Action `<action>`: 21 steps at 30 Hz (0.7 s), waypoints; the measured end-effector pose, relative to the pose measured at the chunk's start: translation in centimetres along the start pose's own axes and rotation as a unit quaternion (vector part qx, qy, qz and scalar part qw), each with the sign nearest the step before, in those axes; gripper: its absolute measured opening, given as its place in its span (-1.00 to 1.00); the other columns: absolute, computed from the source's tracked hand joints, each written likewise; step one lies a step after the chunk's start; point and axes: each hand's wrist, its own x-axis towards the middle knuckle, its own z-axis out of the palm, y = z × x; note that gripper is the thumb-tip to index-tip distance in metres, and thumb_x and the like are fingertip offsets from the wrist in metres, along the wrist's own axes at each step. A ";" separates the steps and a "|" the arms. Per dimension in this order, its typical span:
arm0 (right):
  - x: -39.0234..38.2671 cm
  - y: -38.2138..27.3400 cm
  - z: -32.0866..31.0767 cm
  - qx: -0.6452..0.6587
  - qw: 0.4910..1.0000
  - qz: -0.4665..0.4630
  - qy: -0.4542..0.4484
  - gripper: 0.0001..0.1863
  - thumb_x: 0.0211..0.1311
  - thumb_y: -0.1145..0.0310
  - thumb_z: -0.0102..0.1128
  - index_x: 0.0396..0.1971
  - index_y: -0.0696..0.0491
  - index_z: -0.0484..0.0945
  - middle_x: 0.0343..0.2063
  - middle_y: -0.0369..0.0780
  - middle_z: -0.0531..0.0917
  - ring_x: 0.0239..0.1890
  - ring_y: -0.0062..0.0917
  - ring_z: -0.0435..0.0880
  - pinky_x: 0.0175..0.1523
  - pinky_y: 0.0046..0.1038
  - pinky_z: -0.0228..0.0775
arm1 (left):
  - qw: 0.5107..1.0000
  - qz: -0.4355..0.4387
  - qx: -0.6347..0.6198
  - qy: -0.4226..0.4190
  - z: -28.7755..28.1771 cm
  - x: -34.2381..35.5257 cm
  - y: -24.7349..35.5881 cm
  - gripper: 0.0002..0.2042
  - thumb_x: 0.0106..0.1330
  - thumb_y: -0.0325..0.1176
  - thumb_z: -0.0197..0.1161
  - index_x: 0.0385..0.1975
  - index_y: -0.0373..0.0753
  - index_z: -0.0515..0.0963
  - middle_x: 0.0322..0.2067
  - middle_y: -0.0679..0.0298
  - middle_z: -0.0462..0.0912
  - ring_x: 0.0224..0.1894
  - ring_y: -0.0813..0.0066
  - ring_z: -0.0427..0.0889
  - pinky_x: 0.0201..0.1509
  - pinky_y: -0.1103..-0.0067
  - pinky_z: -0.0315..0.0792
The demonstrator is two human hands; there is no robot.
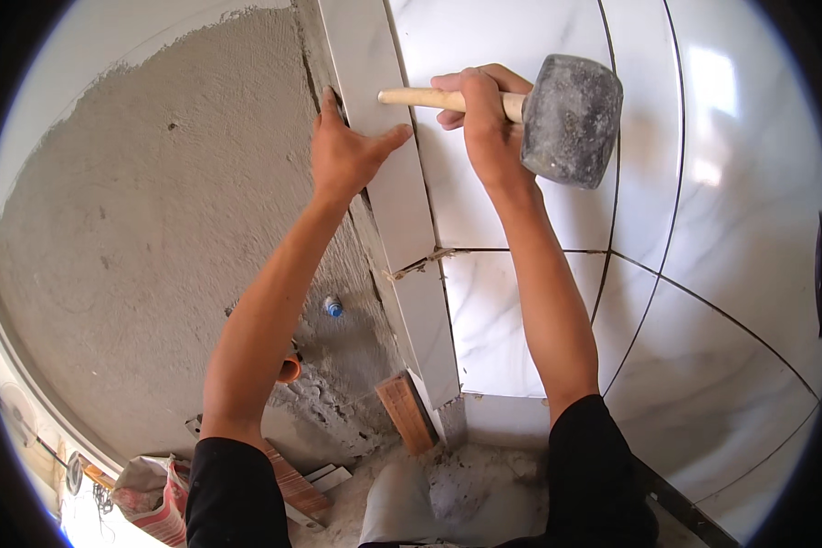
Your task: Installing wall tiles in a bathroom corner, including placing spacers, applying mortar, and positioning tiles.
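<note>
My right hand (489,114) is closed around the wooden handle of a rubber mallet (573,121), whose big dark grey head sits to the right of my fist, raised in front of the wall. My left hand (352,151) lies against a narrow white tile strip (373,64), thumb spread on its face and fingers at its left edge. Below that strip another narrow tile piece (426,329) continues down, with a rough, chipped joint between the two. The narrow strips stand beside large glossy white marbled tiles (484,196) on the right.
Rough grey plaster (155,201) covers the wall at left. A blue plug (332,306) and an orange pipe end (289,369) stick out of it. A reddish-brown block (406,411) leans at the strip's foot. Lower left are a red-and-white sack (153,498) and tile offcuts (327,477).
</note>
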 end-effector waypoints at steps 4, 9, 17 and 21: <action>-0.3 -1.1 -0.6 0.106 0.993 0.020 0.043 -0.68 0.25 0.36 0.01 -0.45 0.19 0.74 -0.50 -0.15 0.71 -0.55 -0.53 0.65 -0.37 -0.52 0.52 | 1.000 0.006 0.014 0.008 -0.2 -0.2 -0.2 0.20 -0.14 0.00 0.65 0.42 -0.49 0.04 0.24 -0.17 0.35 0.27 0.03 0.45 0.29 0.33 0.44; 0.1 -0.2 -0.2 0.111 0.989 0.100 0.015 -0.69 0.23 0.35 0.02 -0.48 0.16 0.74 -0.56 -0.19 0.69 -0.54 -0.54 0.67 -0.45 -0.58 0.38 | 0.999 0.039 0.004 0.016 0.3 0.1 -0.8 0.20 -0.16 0.02 0.66 0.42 -0.48 0.06 0.20 -0.15 0.39 0.23 0.02 0.48 0.27 0.33 0.46; 0.7 0.9 -0.2 0.063 0.996 0.055 0.002 -0.75 0.20 0.34 0.09 -0.44 0.13 0.71 -0.51 -0.19 0.64 -0.50 -0.48 0.62 -0.34 -0.46 0.47 | 1.000 0.004 -0.009 -0.004 0.1 0.1 0.3 0.15 -0.14 -0.01 0.65 0.40 -0.46 0.09 0.19 -0.14 0.41 0.24 0.02 0.47 0.26 0.30 0.46; 1.2 -0.2 -0.1 0.079 0.996 0.045 0.011 -0.69 0.24 0.32 0.04 -0.41 0.18 0.73 -0.55 -0.17 0.69 -0.53 -0.55 0.64 -0.35 -0.54 0.47 | 1.000 0.010 -0.001 0.004 -0.5 -0.2 0.2 0.15 -0.14 -0.02 0.65 0.41 -0.45 0.09 0.21 -0.14 0.39 0.25 0.01 0.47 0.27 0.30 0.46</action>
